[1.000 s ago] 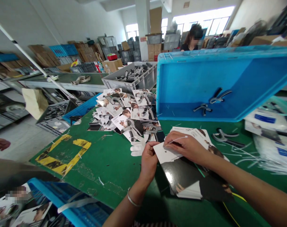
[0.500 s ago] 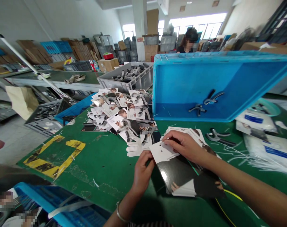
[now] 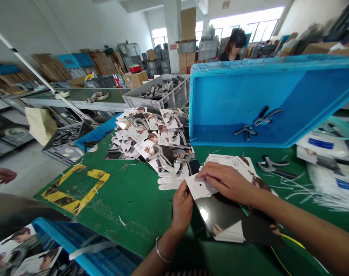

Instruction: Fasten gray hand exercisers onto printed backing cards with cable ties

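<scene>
A printed cardboard card (image 3: 220,214), white at its top with a small punched hole and dark below, lies on a stack of cards before me. My left hand (image 3: 182,207) pinches the card's left corner between thumb and fingers. My right hand (image 3: 230,183) rests over the card's white part, fingers bent together near the hole; anything between them is hidden. To the right lies a hand grip exerciser (image 3: 270,165) with black handles. Just beyond my left hand is a white glove (image 3: 167,180), beside a pile of cards with hand grips attached (image 3: 151,142).
A blue crate (image 3: 243,103) stands on its side holding two hand grips. A grey crate (image 3: 159,94) of grips is behind the pile. White plastic ties (image 3: 320,199) and bags (image 3: 332,180) lie right. Another person's hand (image 3: 3,175) shows far left; a person (image 3: 234,46) sits behind.
My left hand has closed on the card's corner, which has lifted slightly. My right fingers have shifted a little over the holes. The other person's hand reaches further in at left.
</scene>
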Action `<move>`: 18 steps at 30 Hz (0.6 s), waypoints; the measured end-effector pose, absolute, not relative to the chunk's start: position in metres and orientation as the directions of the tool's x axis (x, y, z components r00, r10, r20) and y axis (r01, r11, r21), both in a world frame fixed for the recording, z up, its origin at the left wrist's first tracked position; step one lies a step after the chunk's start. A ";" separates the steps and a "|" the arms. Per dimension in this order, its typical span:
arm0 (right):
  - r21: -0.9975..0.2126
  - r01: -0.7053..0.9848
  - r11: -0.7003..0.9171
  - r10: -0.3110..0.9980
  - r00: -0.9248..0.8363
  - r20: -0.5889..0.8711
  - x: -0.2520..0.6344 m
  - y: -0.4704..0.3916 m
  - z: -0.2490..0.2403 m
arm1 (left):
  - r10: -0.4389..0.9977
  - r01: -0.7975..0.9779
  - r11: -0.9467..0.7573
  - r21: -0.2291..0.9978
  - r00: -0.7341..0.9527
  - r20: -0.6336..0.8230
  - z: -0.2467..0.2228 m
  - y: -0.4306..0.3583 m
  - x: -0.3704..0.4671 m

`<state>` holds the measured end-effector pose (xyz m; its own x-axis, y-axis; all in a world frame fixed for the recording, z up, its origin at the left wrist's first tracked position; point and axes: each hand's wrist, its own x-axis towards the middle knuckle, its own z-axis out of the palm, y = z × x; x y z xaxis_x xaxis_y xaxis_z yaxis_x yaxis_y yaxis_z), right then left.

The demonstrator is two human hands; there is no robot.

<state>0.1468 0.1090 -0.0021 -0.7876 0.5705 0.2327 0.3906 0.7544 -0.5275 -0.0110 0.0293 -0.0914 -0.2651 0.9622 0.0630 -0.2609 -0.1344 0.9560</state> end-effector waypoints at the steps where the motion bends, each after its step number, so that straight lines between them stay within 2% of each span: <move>1: -0.512 0.403 0.759 0.571 -0.790 0.224 0.147 0.108 -0.002 | 0.965 -0.323 -0.128 0.938 -0.260 0.043 -0.092 0.030 -0.010; 4: -0.473 0.429 0.770 0.566 -0.801 0.195 0.148 0.106 -0.001 | 0.976 -0.500 -0.108 0.859 -0.219 -0.005 -0.092 0.030 -0.010; 7: -0.460 0.398 0.794 0.529 -0.825 0.199 0.149 0.109 -0.005 | 0.989 -0.549 -0.036 0.835 -0.137 -0.047 -0.086 0.027 -0.022; 9: -0.487 0.371 0.791 0.522 -0.823 0.222 0.149 0.111 -0.008 | 0.985 -0.455 -0.022 0.890 -0.162 -0.058 -0.077 0.029 -0.036; 11: -0.539 0.336 0.772 0.530 -0.808 0.256 0.148 0.112 -0.008 | 0.974 -0.269 -0.032 0.963 -0.223 -0.030 -0.066 0.036 -0.050; 12: -0.569 0.314 0.760 0.538 -0.796 0.278 0.148 0.111 -0.006 | 0.980 -0.169 -0.017 0.986 -0.199 -0.017 -0.060 0.043 -0.056; 14: -0.621 0.270 0.736 0.560 -0.758 0.335 0.150 0.106 0.002 | 0.998 -0.025 0.055 0.998 -0.001 -0.055 -0.046 0.057 -0.062; 16: -0.643 0.239 0.728 0.584 -0.708 0.398 0.160 0.100 0.013 | 0.966 0.029 0.149 0.988 0.209 -0.152 -0.032 0.067 -0.061; 18: -0.642 0.247 0.726 0.631 -0.610 0.479 0.183 0.100 0.022 | 0.955 -0.004 0.203 0.979 0.223 -0.197 -0.020 0.067 -0.054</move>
<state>0.1828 0.0998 0.0224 -0.6099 0.6315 0.4788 0.2472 0.7256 -0.6421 -0.0540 0.0673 -0.0195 0.2233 0.9546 -0.1974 -0.0036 0.2033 0.9791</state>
